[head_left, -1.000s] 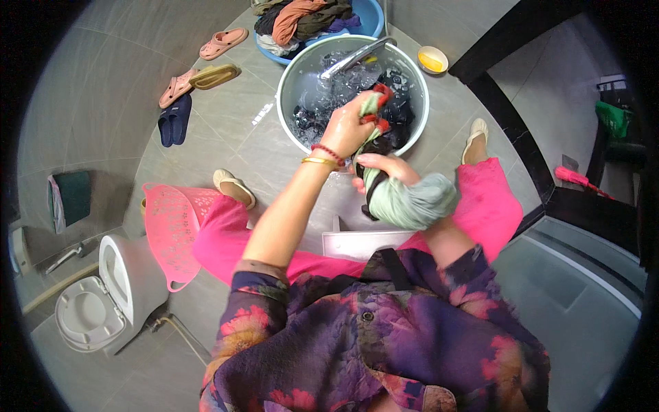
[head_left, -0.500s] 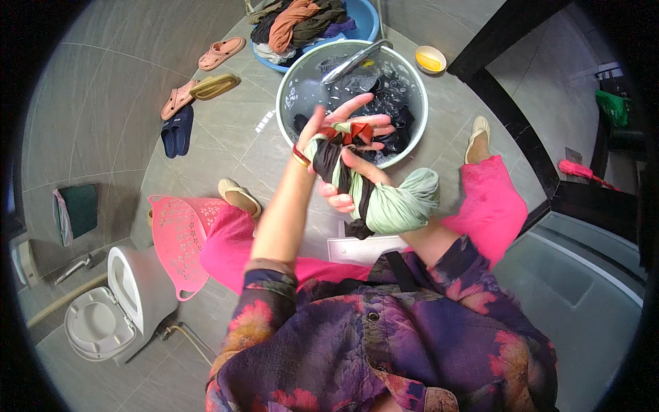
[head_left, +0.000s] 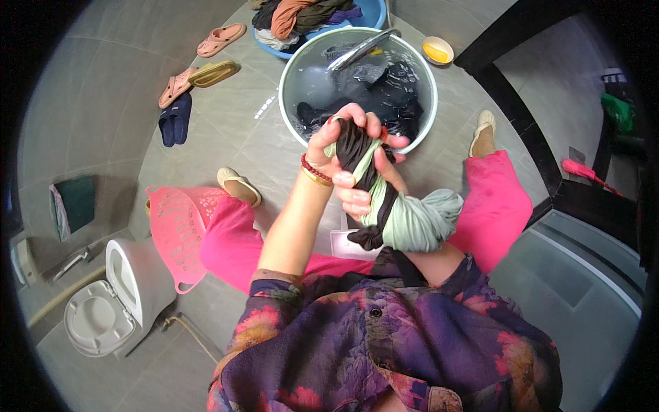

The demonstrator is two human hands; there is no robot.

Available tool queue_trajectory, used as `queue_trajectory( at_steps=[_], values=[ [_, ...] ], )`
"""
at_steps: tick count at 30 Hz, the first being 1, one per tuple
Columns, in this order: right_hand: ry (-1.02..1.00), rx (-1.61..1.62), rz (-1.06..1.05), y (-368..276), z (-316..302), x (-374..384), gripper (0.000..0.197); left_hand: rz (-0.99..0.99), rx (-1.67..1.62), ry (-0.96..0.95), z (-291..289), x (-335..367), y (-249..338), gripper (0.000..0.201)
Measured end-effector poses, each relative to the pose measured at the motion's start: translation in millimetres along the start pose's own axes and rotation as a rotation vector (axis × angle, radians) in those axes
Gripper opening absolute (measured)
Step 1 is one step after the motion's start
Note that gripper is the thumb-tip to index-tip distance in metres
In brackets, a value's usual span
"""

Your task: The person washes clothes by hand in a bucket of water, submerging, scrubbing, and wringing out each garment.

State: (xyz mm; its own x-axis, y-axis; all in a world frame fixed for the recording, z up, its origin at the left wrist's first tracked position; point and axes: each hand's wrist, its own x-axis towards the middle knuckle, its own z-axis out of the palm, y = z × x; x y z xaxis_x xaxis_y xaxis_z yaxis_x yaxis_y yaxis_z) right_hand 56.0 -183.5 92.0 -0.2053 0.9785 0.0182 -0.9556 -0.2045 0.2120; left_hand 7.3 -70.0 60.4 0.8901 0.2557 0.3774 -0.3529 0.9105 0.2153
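A twisted wet garment (head_left: 424, 220), pale green with black bands and a bit of red, is held up between my two hands over the near rim of the large pale basin (head_left: 432, 103). My left hand (head_left: 324, 143), with red and gold bracelets at its wrist, curls its fingers over the upper end of the roll. Lower down, my right hand (head_left: 391, 174) wraps round the middle, thumb on one side and fingers on the other. The loose green end bulges over my right forearm. Dark clothes (head_left: 395, 93) soak in the basin's water below.
A metal faucet or spout (head_left: 360, 51) reaches over the basin. Behind stands a blue tub (head_left: 374, 12) of clothes, with a small bowl (head_left: 438, 51) holding something yellow at right. A pink basket (head_left: 175, 220), toilet (head_left: 137, 281) and slippers (head_left: 176, 122) are to the left.
My left hand's spread fingers have closed over the garment's upper end. Both hands and the garment have shifted slightly right and nearer me.
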Motion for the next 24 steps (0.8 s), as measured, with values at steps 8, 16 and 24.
queue_trajectory(
  at_steps=[8, 16, 24],
  values=[
    [0.411, -0.544, 0.246, -26, 15, -25, 0.027, -0.601, 0.772, 0.631, 46, 34, 20, 0.024],
    [0.620, -0.950, 0.030, -39, -60, 4, 0.017, -0.653, 1.525, 0.835, -13, 30, -7, 0.029],
    [0.775, -1.759, -0.246, -48, -179, 0, 0.031, -0.732, 2.069, 0.749, -32, 29, -37, 0.026]
  ],
)
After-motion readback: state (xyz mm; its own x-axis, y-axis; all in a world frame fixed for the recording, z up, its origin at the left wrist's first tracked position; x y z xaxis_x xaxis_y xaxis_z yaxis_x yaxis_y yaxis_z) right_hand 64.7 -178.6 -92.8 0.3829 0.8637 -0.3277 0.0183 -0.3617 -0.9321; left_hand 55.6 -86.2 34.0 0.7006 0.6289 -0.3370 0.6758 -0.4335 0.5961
